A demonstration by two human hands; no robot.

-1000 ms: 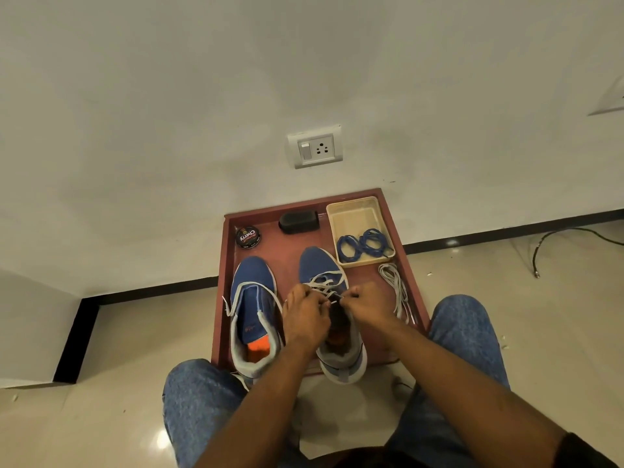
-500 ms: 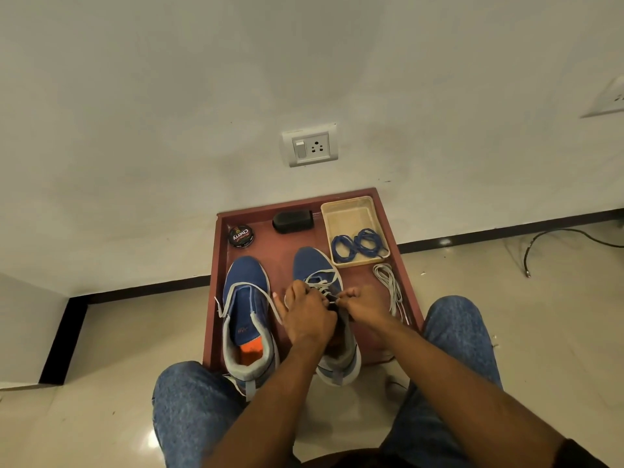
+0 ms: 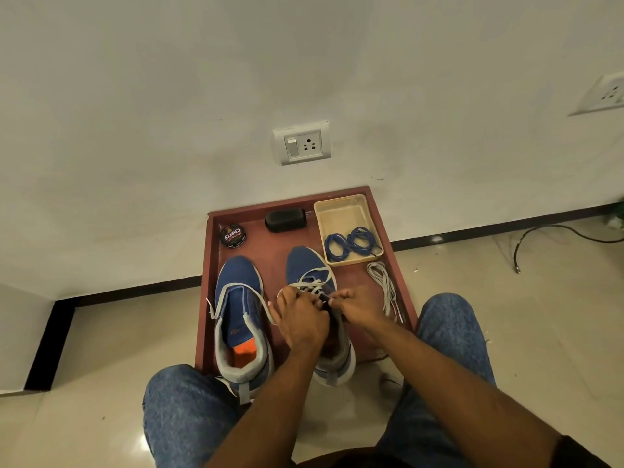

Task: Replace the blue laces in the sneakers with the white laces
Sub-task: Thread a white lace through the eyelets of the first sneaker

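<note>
Two blue sneakers sit side by side on a maroon tray (image 3: 401, 265) on the floor. Both blue laces (image 3: 351, 241) are out already, coiled in a beige dish (image 3: 337, 206) at the tray's far right corner. The right sneaker (image 3: 309, 265) carries white lace (image 3: 312, 285) crossed through its lower eyelets; upper rows look unfinished. Left hand (image 3: 300, 319) and right hand (image 3: 358, 307) meet over its tongue, fingers curled, each apparently pinching a lace end, though the exact grip is too small to confirm. The left sneaker (image 3: 239, 298) shows no lace at all. A second white lace (image 3: 385, 285) lies loose beside the right sneaker. Judgement: roughly halfway; finish this lacing, then thread the other sneaker. A polish tin (image 3: 233, 235) and black brush (image 3: 285, 220) stay untouched.
</note>
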